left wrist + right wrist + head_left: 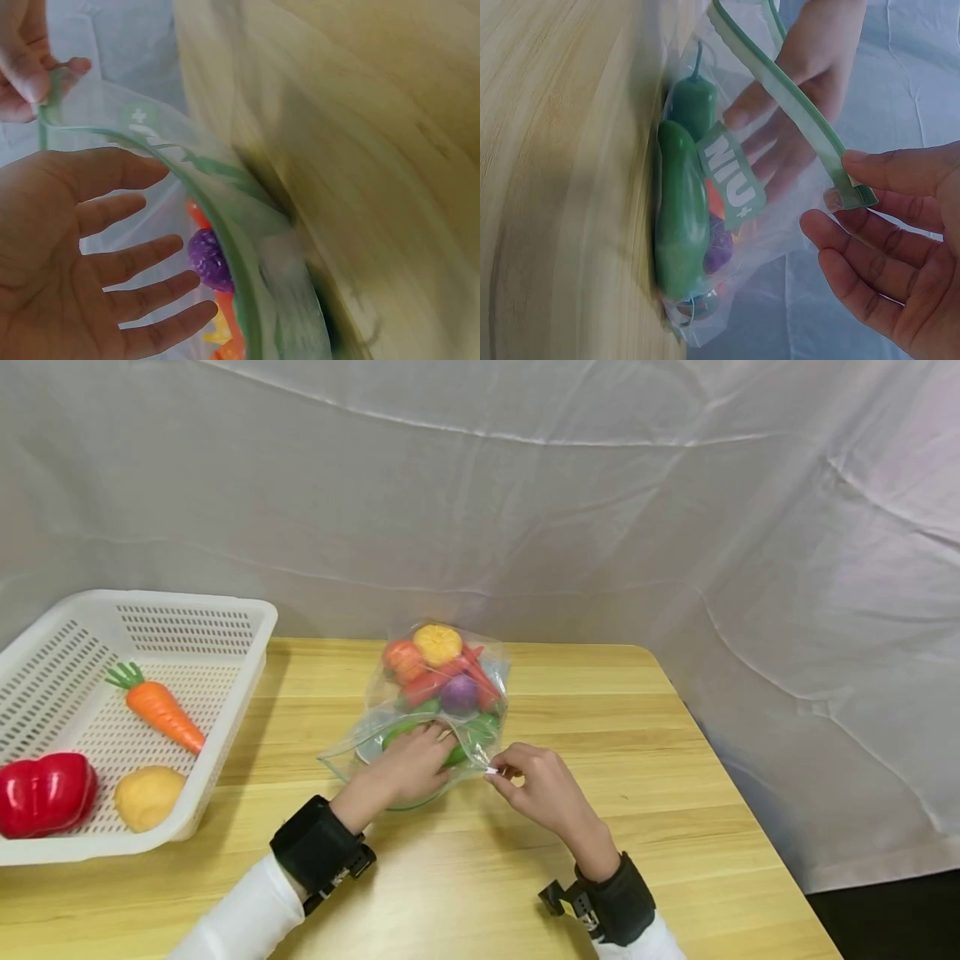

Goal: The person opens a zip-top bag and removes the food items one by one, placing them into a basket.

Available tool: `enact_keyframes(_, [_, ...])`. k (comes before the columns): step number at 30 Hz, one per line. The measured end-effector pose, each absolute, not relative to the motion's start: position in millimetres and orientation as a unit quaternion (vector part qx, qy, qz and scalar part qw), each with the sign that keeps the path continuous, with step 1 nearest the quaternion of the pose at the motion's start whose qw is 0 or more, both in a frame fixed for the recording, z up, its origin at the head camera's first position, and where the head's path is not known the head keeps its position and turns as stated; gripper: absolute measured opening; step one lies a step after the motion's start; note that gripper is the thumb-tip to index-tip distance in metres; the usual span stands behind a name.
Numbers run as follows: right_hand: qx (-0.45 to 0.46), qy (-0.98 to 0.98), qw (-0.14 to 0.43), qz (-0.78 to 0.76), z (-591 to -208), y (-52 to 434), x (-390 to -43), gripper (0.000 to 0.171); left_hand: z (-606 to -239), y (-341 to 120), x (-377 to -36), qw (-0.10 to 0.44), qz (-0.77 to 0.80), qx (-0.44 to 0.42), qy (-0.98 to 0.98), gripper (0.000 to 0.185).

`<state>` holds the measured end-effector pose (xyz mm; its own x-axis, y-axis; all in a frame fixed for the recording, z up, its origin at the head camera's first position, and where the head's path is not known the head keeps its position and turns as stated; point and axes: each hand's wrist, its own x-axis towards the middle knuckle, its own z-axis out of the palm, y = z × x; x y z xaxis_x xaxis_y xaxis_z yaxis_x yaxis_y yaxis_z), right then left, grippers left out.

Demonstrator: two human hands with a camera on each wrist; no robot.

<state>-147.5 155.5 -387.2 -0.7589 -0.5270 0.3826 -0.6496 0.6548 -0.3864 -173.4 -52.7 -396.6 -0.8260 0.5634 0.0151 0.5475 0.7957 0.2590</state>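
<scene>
Filling the lower half of the head frame, the wooden table carried a white basket at far left holding a carrot, a red pepper and a yellow potato. At centre lay the clear zip bag of toy produce. The left hand, fingers straight and gripping nothing, reached into its mouth; the right hand pinched the zip strip's corner. Doing this well probably meant holding that corner taut so the mouth stayed wide. Only the right wrist view showed the green cucumber pressed against the tabletop; only the left wrist view showed the purple piece beside the fingertips.
</scene>
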Motion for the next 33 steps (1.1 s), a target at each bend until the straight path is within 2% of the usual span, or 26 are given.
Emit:
enact_keyframes(7, [0.328, -0.9, 0.121, 0.26, -388.0, 154.6, -148.8, 0.005, -400.9, -41.2, -188.6, 0.037, 0.115, 0.291, 0.949, 0.043])
enact_keyframes(11, [0.329, -0.899, 0.125, 0.261, -388.7, 154.9, -149.1, 0.005, -405.5, -37.1, -195.9, 0.057, 0.116, 0.278, 0.952, 0.056])
enact_keyframes(15, [0.327, -0.9, 0.124, 0.26, -388.6, 154.9, -149.2, 0.005, -409.6, -33.4, -201.8, 0.102, 0.133, 0.257, 0.952, 0.07])
enact_keyframes(20, [0.325, -0.902, 0.119, 0.259, -388.6, 155.3, -149.1, 0.006, -415.4, -29.8, -206.6, 0.145, 0.148, 0.235, 0.95, 0.078])
enact_keyframes(33, [0.316, -0.905, 0.115, 0.26, -387.1, 157.0, -149.5, 0.006, -416.2, -34.8, -201.6, 0.123, 0.167, 0.255, 0.945, 0.076])
